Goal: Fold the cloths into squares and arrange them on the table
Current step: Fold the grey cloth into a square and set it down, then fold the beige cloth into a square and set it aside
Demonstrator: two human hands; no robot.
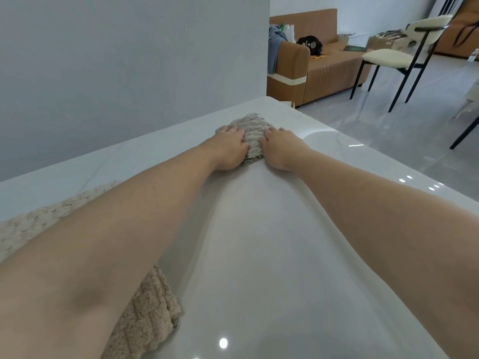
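Note:
A small folded grey-beige knitted cloth (254, 136) lies at the far end of the glossy white table (259, 255). My left hand (229, 149) rests flat on the cloth's left side, fingers straight. My right hand (281, 147) presses its right side, fingers laid over the edge. Both arms reach far forward. A cream knitted cloth (31, 224) lies at the near left, partly hidden under my left forearm. A tan knitted cloth (150, 314) shows below that arm near the table's front.
A grey wall (129, 60) runs along the table's left side. Beyond the table's far right edge are a brown sofa (324, 66) with bags on it, a cream chair (396, 55) with black legs, and shiny floor tiles.

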